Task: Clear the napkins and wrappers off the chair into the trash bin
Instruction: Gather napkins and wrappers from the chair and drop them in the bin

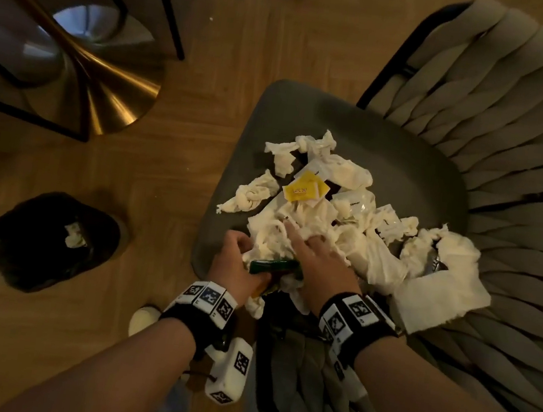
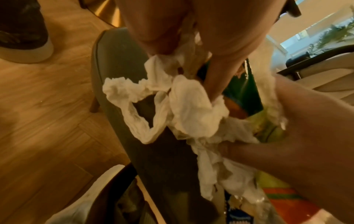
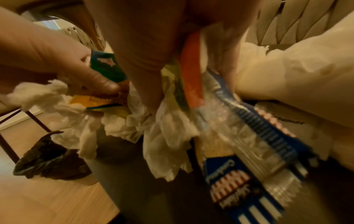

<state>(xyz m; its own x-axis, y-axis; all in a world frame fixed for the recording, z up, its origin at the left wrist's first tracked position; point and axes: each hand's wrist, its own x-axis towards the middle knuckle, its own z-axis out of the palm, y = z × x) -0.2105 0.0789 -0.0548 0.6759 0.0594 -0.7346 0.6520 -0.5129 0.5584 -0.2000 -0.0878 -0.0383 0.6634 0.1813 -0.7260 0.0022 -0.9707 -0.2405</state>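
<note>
- Head view: a heap of crumpled white napkins (image 1: 323, 219) and wrappers lies on the grey seat of the chair (image 1: 422, 177), with a yellow packet (image 1: 305, 189) near the top of the heap
- The left hand (image 1: 238, 263) is at the near edge of the heap, fingers curled round a green wrapper (image 1: 272, 265) and a wad of napkin
- The right hand (image 1: 319, 264) lies just beside it, palm down on the napkins; its forefinger is stretched forward while the other fingers are buried in the paper
- A flat white napkin (image 1: 437, 297) hangs over the right edge of the seat
- The trash bin (image 1: 51, 242), lined with a black bag, stands on the wooden floor (image 1: 187, 125) well to the left of the chair, one crumpled napkin already inside
- A brass table base (image 1: 113, 88) stands on the floor beyond the bin
- Left wrist view: the left hand's (image 2: 172, 30) fingers close on twisted white napkins (image 2: 191, 109) and the green wrapper (image 2: 243, 94); the right hand (image 2: 296, 128) presses into the same bundle from the right, over the chair seat (image 2: 114, 60)
- Right wrist view: the right hand (image 3: 172, 45) pins white napkins (image 3: 166, 136), an orange-red wrapper (image 3: 191, 72) and a clear wrapper with blue print (image 3: 239, 144) against its palm with curled fingers; the left hand (image 3: 57, 60) pinches the green wrapper (image 3: 107, 66) with its thumb, and the black-bagged bin (image 3: 49, 159) shows on the floor below
</note>
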